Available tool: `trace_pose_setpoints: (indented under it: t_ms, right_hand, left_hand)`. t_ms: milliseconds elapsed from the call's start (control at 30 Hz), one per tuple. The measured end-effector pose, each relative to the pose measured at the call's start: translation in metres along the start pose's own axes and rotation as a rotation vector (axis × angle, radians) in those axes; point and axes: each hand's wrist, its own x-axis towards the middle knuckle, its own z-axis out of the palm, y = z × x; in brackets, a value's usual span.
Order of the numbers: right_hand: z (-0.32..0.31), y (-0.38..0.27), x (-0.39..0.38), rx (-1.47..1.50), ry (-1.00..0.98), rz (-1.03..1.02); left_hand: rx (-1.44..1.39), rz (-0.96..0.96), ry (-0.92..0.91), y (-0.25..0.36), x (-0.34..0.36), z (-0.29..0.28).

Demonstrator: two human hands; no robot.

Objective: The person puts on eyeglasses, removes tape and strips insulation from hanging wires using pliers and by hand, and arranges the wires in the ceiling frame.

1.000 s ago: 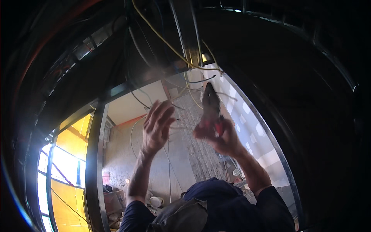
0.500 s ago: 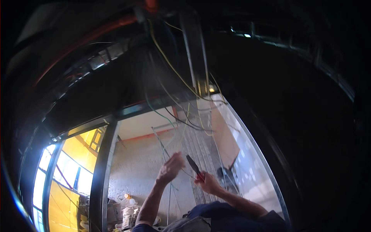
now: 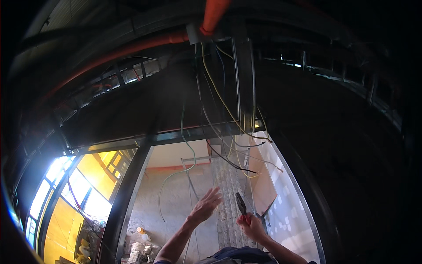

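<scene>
My left hand (image 3: pixel 205 206) is raised with fingers stretched out, holding nothing. To its right, my right hand (image 3: pixel 255 229) grips pliers (image 3: pixel 241 205) with red handles and dark jaws pointing up. Above the hands hang several loose electrical wires: a green wire (image 3: pixel 194 159) curling down to the left, a black wire (image 3: pixel 227 161), a yellow wire (image 3: pixel 221 97) and a pale wire (image 3: pixel 263 159). They come down from a box (image 3: pixel 192 34) at the end of orange conduit (image 3: pixel 145 46). Neither hand touches the wires.
A dark metal frame post (image 3: pixel 127 198) stands at left, joined to a crossbeam (image 3: pixel 176 136) overhead. A metal stud (image 3: pixel 245 79) runs up beside the wires. Bags (image 3: pixel 141 252) lie low at left, near the concrete wall (image 3: pixel 149 189). A panelled wall (image 3: pixel 292 220) rises at right.
The view has shifted, so the overhead parts and both hands sit farther right. The wires have swung and hang more spread out. My left hand's fingers have opened out; the pliers stay in my right.
</scene>
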Motion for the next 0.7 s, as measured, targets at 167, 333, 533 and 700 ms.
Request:
trace_pose_setpoints:
  t_ms: [167,333,533,700]
  right_hand:
    - [-0.021,-0.074,-0.031,0.558,-0.114,-0.060]
    - [-0.057,-0.188,-0.050,0.624,0.040,-0.429]
    - [-0.078,-0.253,-0.015,0.525,0.500,-0.694]
    - [-0.133,-0.287,0.001,0.488,0.677,-0.455]
  left_hand:
    - [-0.392,-0.130,-0.219,0.042,0.032,-0.107]
    - [-0.361,-0.140,0.757,0.050,0.081,-0.216]
    - [-0.564,-0.154,0.888,-0.041,0.151,-0.269]
    - [-1.121,-0.179,0.470,-0.064,0.197,-0.260]
